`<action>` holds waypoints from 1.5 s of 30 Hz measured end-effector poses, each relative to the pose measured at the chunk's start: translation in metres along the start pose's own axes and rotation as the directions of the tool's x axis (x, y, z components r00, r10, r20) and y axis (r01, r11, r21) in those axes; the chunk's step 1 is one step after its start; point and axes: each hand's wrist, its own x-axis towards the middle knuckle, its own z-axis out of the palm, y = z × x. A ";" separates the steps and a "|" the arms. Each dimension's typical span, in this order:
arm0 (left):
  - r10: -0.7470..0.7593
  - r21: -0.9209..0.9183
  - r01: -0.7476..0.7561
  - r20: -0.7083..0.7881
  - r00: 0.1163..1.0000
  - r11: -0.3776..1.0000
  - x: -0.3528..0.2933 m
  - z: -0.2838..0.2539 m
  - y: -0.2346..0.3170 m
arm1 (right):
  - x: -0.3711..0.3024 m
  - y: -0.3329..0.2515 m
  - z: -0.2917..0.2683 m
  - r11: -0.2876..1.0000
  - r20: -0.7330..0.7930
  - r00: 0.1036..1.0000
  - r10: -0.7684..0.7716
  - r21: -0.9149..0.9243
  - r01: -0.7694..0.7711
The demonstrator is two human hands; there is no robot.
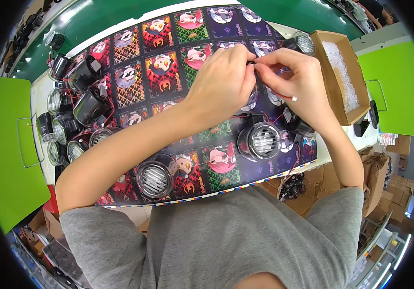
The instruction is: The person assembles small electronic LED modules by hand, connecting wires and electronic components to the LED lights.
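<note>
Both my hands meet over the right part of the printed sheet. My left hand (224,79) is closed, thumb and forefinger pinched together. Facing it, my right hand (296,74) pinches at the same spot, where a tiny dark thing (252,62) shows between the fingertips; its kind is too small to tell. A small white plug (293,98) sticks out beside the right palm. Below the hands, a clear round part (251,99) is half hidden by my left hand. Closer to me stands a round black lamp (260,139) with a ribbed clear front and red wires.
Another round lamp (155,179) lies near the sheet's front edge. Several black lamps (91,106) with red wires crowd the left side. A cardboard box (336,77) lined with bubble wrap stands at the right, beside one more lamp (303,43). Green chairs (397,86) flank the table.
</note>
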 end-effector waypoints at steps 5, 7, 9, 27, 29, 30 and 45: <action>0.040 0.028 -0.038 -0.062 0.997 0.999 -0.001 0.007 -0.002 | -0.003 0.000 0.006 0.990 -0.002 0.999 -0.041 -0.133 0.041; 0.043 0.026 -0.042 -0.056 0.997 0.999 0.000 0.008 -0.003 | -0.004 0.003 0.008 0.959 -0.039 0.984 -0.174 -0.236 0.160; 0.064 0.050 -0.061 -0.070 0.995 0.997 0.000 0.009 -0.002 | -0.005 0.000 0.010 0.912 -0.033 0.980 -0.198 -0.372 0.172; 0.062 -0.029 -0.065 -0.096 0.993 0.997 -0.006 0.004 -0.004 | 0.005 0.007 0.004 0.989 0.104 0.984 0.146 0.007 -0.147; 0.105 0.029 -0.103 -0.092 0.990 0.994 -0.005 0.003 -0.005 | 0.006 0.009 0.002 0.991 0.094 0.986 0.135 0.008 -0.136; 0.099 0.028 -0.097 -0.071 0.993 0.995 -0.005 0.002 -0.004 | 0.008 0.008 0.000 0.986 0.123 0.978 0.167 0.011 -0.169; 0.030 -0.025 -0.032 -0.081 0.996 0.999 -0.012 -0.003 -0.004 | -0.002 0.015 0.014 0.823 0.246 0.931 0.271 0.441 -0.357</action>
